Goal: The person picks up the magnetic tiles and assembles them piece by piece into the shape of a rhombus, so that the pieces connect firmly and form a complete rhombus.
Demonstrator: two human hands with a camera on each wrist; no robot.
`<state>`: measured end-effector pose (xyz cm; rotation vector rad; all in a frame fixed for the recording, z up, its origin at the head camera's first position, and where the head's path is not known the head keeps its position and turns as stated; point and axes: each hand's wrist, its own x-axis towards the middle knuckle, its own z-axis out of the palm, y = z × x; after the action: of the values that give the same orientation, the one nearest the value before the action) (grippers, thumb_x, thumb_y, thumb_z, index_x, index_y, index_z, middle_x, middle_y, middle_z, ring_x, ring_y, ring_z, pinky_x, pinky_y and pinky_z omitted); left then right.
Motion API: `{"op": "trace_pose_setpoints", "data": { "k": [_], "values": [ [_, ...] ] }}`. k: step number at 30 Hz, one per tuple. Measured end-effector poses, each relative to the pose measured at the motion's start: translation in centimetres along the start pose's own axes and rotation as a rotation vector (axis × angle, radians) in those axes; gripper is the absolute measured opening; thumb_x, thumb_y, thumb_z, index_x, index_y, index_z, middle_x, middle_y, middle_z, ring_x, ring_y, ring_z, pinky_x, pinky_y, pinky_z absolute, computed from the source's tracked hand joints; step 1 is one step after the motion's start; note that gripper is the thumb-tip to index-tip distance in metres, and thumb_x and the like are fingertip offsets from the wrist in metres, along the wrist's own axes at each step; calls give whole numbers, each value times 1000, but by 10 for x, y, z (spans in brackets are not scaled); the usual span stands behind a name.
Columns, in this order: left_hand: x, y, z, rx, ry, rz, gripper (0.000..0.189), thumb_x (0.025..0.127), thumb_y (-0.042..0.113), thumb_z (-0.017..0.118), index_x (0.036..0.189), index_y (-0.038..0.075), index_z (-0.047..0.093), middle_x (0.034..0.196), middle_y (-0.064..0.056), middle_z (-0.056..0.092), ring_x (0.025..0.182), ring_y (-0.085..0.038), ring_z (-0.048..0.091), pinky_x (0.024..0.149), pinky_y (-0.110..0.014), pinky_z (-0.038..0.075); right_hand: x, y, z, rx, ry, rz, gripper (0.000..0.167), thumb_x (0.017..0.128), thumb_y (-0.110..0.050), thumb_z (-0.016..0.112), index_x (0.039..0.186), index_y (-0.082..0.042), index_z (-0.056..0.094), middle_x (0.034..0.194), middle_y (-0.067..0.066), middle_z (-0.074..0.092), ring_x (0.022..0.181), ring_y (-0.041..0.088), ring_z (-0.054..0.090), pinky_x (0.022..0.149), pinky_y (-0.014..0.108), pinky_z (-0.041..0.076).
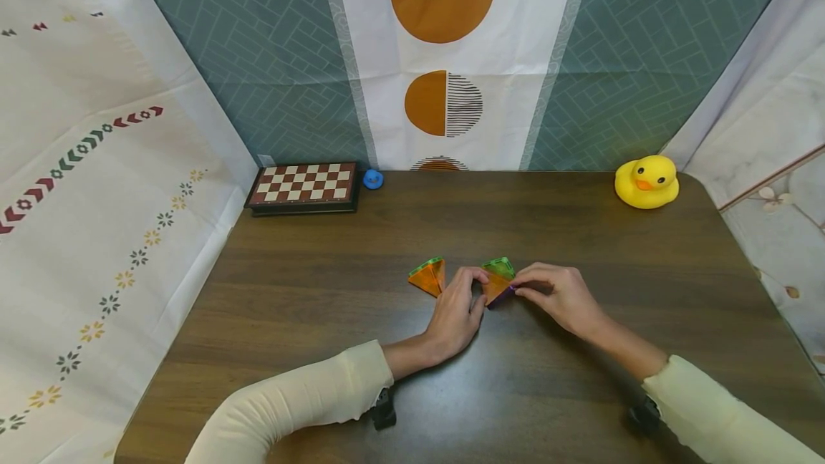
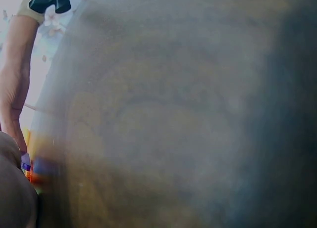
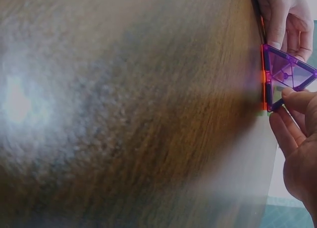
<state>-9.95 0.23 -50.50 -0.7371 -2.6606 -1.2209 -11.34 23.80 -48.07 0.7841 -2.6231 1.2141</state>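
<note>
My right hand pinches a purple triangular magnetic tile between thumb and fingers. In the right wrist view this tile stands raised, with its base edge along an orange magnetic tile on the table. A green magnetic tile adjoins the orange one on the far side. My left hand holds the near left corner of the orange tile, its thumb close to the purple tile's base. Just left of that hand lie another orange tile and a green-edged piece, partly covered by the fingers.
A chessboard box sits at the back left of the wooden table, beside a small blue ring-shaped object. At the back right corner stands a yellow rubber duck. Patterned cloths hang behind and at both sides.
</note>
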Motion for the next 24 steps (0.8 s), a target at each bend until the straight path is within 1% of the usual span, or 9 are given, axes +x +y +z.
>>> {"op": "trace_pose_setpoints", "data": {
  "k": [6, 10, 14, 17, 19, 22, 24],
  "values": [
    [0, 0, 0, -6, 5, -2, 32, 99, -1, 73, 123, 9, 55, 132, -5, 63, 123, -19, 62, 99, -36, 55, -1, -1, 1, 12, 12, 25, 32, 81, 10, 87, 105, -11, 83, 103, -1, 77, 96, 23, 76, 83, 41, 62],
    [0, 0, 0, -14, 11, 4, 31, 99, -1, 72, 123, 8, 56, 131, -5, 63, 123, -20, 62, 99, -37, 55, -1, -1, 0, 34, 23, 31, 35, 79, 12, 87, 106, -9, 81, 104, 0, 76, 95, 23, 76, 83, 42, 62],
    [0, -1, 1, -23, 18, 13, 30, 99, -3, 71, 123, 7, 56, 131, -6, 63, 124, -20, 62, 101, -38, 54, -1, 0, -2, 24, 59, 17, 41, 76, 11, 91, 110, -5, 75, 105, 5, 74, 91, 22, 75, 81, 43, 63],
    [0, -1, 1, -23, 29, 19, 30, 99, -3, 69, 125, 7, 57, 130, -6, 63, 124, -19, 62, 102, -37, 54, 1, 1, -5, -8, 72, 7, 53, 74, 10, 93, 119, -2, 69, 112, 9, 72, 94, 24, 73, 81, 44, 62],
    [-1, -1, 2, -18, 39, 27, 31, 100, -3, 68, 127, 6, 57, 130, -6, 64, 123, -18, 62, 102, -35, 53, 1, 2, -7, -21, 59, 7, 64, 72, 8, 95, 128, -1, 64, 121, 12, 69, 100, 27, 72, 84, 46, 61],
    [-1, -2, 2, -17, 51, 36, 31, 101, -1, 67, 130, 6, 58, 129, -6, 64, 124, -18, 61, 104, -35, 52, 2, 4, -9, -22, 4, 15, 84, 71, 4, 97, 144, 0, 55, 138, 17, 63, 115, 34, 69, 90, 51, 59],
    [-1, -2, 2, -23, 55, 39, 31, 102, 1, 65, 131, 6, 58, 130, -7, 63, 124, -19, 61, 105, -35, 51, 3, 4, -11, -8, -38, 11, 95, 71, 1, 98, 152, 0, 48, 149, 20, 58, 123, 39, 65, 95, 53, 57]
  ]
}}
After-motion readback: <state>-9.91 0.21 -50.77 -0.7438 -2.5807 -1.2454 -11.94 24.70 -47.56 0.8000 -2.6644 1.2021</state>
